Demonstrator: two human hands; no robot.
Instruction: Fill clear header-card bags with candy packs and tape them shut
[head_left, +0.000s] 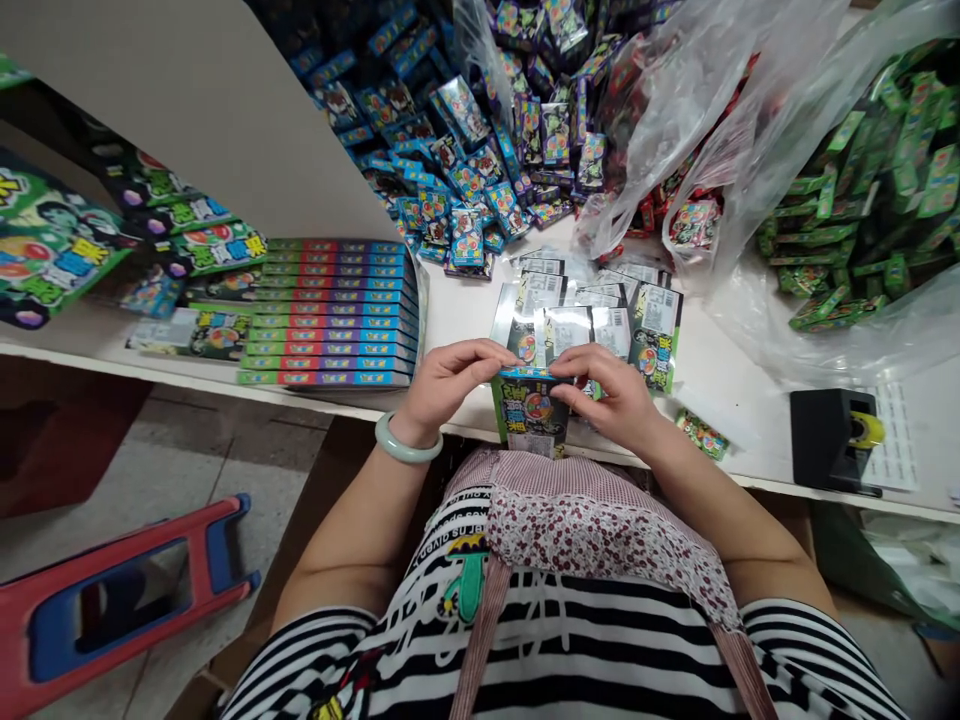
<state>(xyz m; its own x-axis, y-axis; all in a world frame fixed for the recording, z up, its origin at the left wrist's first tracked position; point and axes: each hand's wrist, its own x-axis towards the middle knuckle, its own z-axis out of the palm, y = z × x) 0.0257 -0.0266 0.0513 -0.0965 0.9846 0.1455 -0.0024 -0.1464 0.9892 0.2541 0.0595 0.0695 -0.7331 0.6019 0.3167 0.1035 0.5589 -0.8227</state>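
Both my hands hold a small printed carton [529, 412] upright at the near edge of the white table [465, 310]. My left hand [450, 378], with a pale green bangle at the wrist, pinches the carton's top left corner. On the top right corner my right hand [611, 390] is closed the same way. Blue packets show inside the carton's open top. Just behind my hands lie several flat printed carton blanks [600, 315], fanned out.
A row of packed cartons [334, 310] lies left of my hands. A heap of blue packets [450, 170] fills the back, beside clear bags with red packets [694, 220] and green packets [870, 200]. A black tape dispenser [836, 440] sits right; a red-blue stool [120, 600] stands on the floor.
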